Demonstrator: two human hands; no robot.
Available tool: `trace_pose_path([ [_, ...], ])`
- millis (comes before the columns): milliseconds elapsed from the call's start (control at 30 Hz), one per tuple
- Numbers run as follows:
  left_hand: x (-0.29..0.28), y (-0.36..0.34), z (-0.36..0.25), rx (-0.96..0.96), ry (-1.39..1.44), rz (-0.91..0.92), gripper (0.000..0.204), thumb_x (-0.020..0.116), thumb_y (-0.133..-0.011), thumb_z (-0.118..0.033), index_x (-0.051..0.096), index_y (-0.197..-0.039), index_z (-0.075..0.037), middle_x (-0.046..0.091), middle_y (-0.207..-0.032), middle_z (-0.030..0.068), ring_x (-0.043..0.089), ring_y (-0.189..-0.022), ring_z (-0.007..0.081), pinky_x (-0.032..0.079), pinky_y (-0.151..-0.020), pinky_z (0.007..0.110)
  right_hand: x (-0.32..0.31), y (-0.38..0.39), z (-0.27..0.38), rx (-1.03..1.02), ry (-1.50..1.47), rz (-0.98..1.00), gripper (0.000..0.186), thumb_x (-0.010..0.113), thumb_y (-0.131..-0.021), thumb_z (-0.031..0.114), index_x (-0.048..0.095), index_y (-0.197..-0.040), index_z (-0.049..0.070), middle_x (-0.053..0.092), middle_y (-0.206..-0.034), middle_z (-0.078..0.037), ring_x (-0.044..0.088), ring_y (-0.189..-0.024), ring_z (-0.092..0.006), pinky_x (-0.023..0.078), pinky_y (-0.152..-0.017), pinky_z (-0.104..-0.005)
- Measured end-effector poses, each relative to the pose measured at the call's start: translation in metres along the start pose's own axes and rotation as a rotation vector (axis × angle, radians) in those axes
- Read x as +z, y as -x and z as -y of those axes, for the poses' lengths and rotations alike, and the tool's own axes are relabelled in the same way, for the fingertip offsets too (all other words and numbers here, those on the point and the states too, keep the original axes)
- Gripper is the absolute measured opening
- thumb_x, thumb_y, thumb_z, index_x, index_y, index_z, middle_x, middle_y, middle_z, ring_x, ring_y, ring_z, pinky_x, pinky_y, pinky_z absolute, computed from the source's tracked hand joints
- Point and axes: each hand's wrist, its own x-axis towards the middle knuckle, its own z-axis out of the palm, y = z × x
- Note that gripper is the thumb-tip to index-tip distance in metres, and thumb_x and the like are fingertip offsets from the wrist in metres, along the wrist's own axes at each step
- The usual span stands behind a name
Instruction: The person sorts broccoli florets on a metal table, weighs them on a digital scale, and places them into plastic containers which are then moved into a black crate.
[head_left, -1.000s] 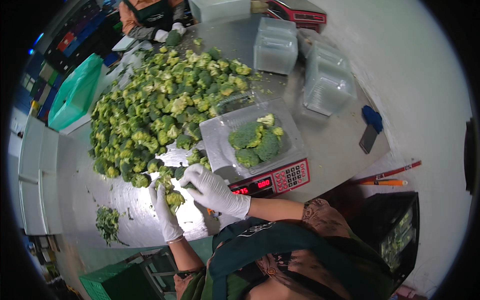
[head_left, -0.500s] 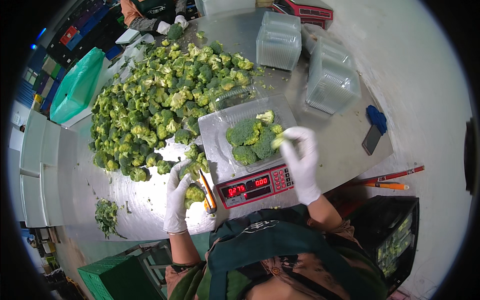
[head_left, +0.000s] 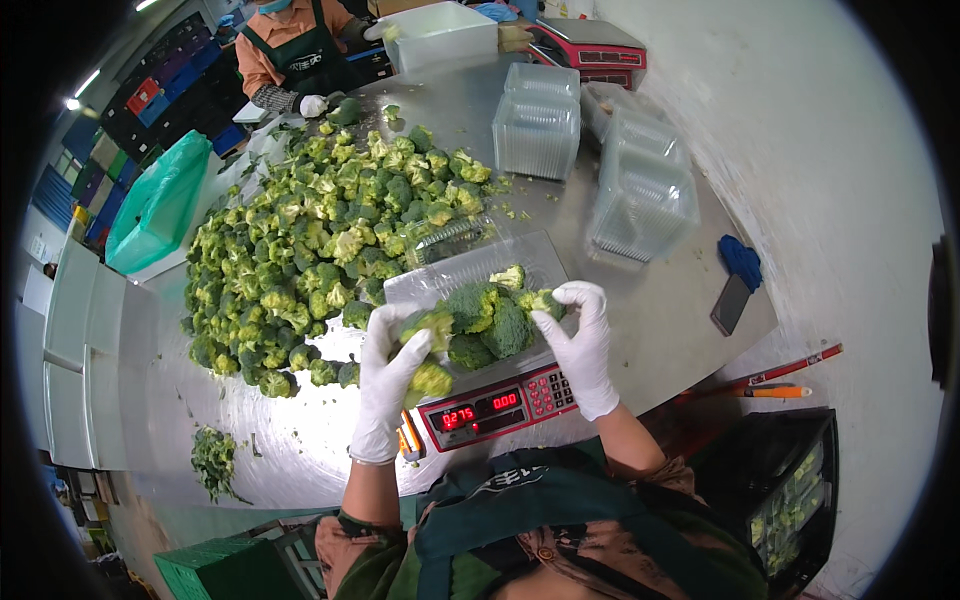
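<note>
My gloved left hand (head_left: 380, 385) is closed around broccoli florets (head_left: 432, 378) at the left side of the scale. My gloved right hand (head_left: 585, 350) pinches a pale-stemmed broccoli floret (head_left: 541, 303) at the tray's right edge. Between my hands, several dark green florets (head_left: 508, 328) lie in a clear plastic tray on the scale's metal plate (head_left: 545, 262). The red scale panel (head_left: 480, 412) with lit digits faces me. An orange cutter knife (head_left: 408, 440) lies beside the panel, partly hidden by my left hand.
A large broccoli heap (head_left: 300, 250) covers the table's left. Stacked clear trays (head_left: 537, 125) and another stack (head_left: 648, 190) stand far right, near a phone (head_left: 731, 304) and blue cloth (head_left: 740, 260). Across the table, a co-worker's gloved hand (head_left: 312, 105) is beside broccoli. A black crate (head_left: 780, 500) stands lower right.
My left hand has risen toward the tray with its florets, uncovering less of the knife. My right hand has moved slightly left and down, still holding its floret. The co-worker's hands have moved apart.
</note>
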Motion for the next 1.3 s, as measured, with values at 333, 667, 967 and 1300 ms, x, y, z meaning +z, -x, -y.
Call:
trace_pose_path([
  [333, 0.039, -0.055, 0.006, -0.038, -0.394, 0.133, 0.036, 0.071, -0.096, -0.019, 0.057, -0.127, -0.007, 0.068, -0.111, 0.0074, 0.067, -0.098, 0.0168, 0.053, -0.086, 0.030, -0.007, 0.027, -0.010, -0.190, 0.322, 0.117, 0.026, 0.073, -0.088, 0.011, 0.064, -0.112, 0.009, 0.067, -0.116, -0.009, 0.061, -0.106, -0.0292, 0.045, -0.092, -0.0413],
  [667, 0.097, -0.104, -0.002, 0.289, -1.616, 0.447, 0.031, 0.072, -0.088, -0.035, 0.070, -0.107, -0.011, 0.068, -0.100, 0.0165, 0.072, -0.085, 0.0326, 0.056, -0.066, 0.044, -0.008, 0.029, -0.016, -0.197, 0.430, 0.146, 0.025, 0.071, -0.087, 0.012, 0.066, -0.111, 0.010, 0.065, -0.115, -0.007, 0.060, -0.108, -0.0302, 0.044, -0.093, -0.0462],
  [967, 0.087, -0.112, -0.011, 0.267, -1.576, 0.289, 0.028, 0.066, -0.094, -0.032, 0.069, -0.110, -0.010, 0.068, -0.078, 0.0143, 0.069, -0.071, 0.0307, 0.055, -0.065, 0.043, -0.016, 0.011, -0.006, -0.142, 0.211, 0.115, 0.026, 0.071, -0.090, 0.014, 0.067, -0.114, 0.007, 0.066, -0.115, -0.009, 0.062, -0.103, -0.0301, 0.048, -0.090, -0.0421],
  [1300, 0.043, -0.062, -0.037, -0.203, -0.758, 0.009, 0.039, 0.069, -0.097, -0.019, 0.063, -0.134, -0.008, 0.069, -0.091, 0.0048, 0.070, -0.083, 0.0141, 0.055, -0.069, 0.033, 0.017, -0.058, -0.025, -0.090, 0.354, 0.426, 0.034, 0.076, -0.086, 0.033, 0.067, -0.111, 0.011, 0.068, -0.095, -0.006, 0.059, -0.099, -0.0281, 0.045, -0.086, -0.0440],
])
